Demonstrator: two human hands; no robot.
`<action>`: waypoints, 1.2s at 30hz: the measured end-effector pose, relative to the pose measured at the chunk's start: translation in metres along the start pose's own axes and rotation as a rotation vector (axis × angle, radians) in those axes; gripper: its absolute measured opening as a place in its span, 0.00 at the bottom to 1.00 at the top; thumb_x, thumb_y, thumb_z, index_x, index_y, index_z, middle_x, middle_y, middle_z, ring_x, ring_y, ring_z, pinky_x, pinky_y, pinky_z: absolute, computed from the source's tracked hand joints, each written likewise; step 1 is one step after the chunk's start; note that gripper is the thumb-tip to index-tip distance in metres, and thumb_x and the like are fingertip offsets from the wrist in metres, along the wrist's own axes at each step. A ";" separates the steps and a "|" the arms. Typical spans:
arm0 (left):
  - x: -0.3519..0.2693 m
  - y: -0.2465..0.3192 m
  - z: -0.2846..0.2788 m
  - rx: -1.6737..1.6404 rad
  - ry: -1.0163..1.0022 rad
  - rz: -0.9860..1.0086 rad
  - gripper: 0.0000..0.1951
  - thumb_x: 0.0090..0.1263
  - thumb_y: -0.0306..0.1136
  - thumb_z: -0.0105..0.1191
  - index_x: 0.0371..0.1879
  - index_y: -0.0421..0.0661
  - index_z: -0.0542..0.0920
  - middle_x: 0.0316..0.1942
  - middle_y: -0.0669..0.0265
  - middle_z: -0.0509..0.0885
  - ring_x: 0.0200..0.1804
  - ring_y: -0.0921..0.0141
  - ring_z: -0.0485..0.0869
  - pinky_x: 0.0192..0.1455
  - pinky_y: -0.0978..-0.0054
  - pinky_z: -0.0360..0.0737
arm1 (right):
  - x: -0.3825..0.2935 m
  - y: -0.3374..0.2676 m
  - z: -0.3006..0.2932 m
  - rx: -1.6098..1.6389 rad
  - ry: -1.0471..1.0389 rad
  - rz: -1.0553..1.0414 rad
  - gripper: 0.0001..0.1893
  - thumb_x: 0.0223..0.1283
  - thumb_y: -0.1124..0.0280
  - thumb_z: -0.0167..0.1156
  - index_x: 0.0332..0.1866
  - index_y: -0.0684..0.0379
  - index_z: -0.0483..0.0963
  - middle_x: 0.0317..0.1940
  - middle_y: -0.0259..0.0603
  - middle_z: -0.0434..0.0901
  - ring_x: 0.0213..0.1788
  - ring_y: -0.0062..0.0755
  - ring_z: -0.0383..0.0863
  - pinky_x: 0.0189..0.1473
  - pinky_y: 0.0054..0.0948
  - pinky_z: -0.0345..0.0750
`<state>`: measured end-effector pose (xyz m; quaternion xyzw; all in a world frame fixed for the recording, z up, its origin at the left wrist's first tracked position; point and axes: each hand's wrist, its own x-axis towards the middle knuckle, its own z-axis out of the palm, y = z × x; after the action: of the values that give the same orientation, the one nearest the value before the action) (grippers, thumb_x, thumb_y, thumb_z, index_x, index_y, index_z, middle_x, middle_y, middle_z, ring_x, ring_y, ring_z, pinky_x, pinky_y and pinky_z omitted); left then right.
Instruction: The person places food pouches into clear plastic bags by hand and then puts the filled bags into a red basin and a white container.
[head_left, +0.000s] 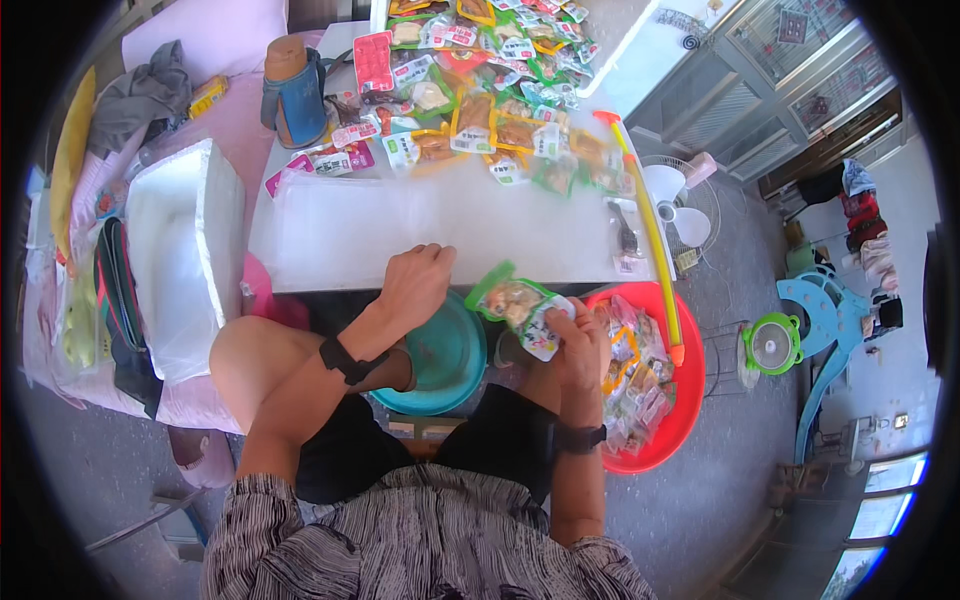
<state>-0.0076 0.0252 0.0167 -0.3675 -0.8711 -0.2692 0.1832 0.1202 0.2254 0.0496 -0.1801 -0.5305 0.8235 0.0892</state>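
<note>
My right hand (577, 341) grips a green-edged clear food packet (514, 304) by its printed white end, between the table's front edge and a red tub (696, 397). Pale pieces show through the packet's window. Over the front edge of the white table (360, 255), my left hand (420, 281) has its fingers curled in; nothing shows in it, and its palm is hidden. Beyond it, many sealed food packets (472, 120) with yellow, green and red edges lie heaped at the back. The red tub at my right holds several more packets (634, 382).
A clear plastic sheet or bag (330, 217) lies flat on the table's left. An insulated bottle (300, 97) stands behind it. A yellow tube (652, 240) runs along the right edge, near a dark-filled packet (625, 232). A teal basin (431, 397) and white foam box (165, 247) are close by.
</note>
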 end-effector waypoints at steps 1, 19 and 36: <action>0.000 0.002 0.000 0.010 -0.019 0.011 0.08 0.53 0.22 0.51 0.32 0.42 0.74 0.22 0.60 0.75 0.27 0.60 0.77 0.26 0.64 0.73 | -0.001 0.001 0.005 -0.001 0.005 -0.002 0.07 0.54 0.80 0.54 0.39 0.65 0.73 0.32 0.37 0.79 0.32 0.23 0.79 0.37 0.22 0.76; -0.003 0.024 0.002 -0.049 -0.070 0.296 0.20 0.47 0.23 0.51 0.44 0.39 0.74 0.29 0.63 0.73 0.33 0.63 0.76 0.29 0.69 0.76 | 0.031 0.065 0.046 0.309 0.119 -0.194 0.05 0.61 0.77 0.51 0.41 0.62 0.71 0.32 0.34 0.78 0.34 0.20 0.77 0.36 0.19 0.77; 0.000 0.015 0.003 -0.152 -0.102 0.254 0.22 0.45 0.22 0.52 0.44 0.47 0.76 0.31 0.65 0.74 0.34 0.63 0.75 0.31 0.69 0.76 | 0.055 0.058 0.050 -0.047 0.087 -0.070 0.08 0.56 0.70 0.56 0.26 0.61 0.72 0.19 0.33 0.72 0.15 0.15 0.63 0.17 0.15 0.61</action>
<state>0.0031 0.0363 0.0193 -0.5009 -0.8028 -0.2900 0.1431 0.0530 0.1775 0.0046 -0.1990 -0.5511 0.7987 0.1367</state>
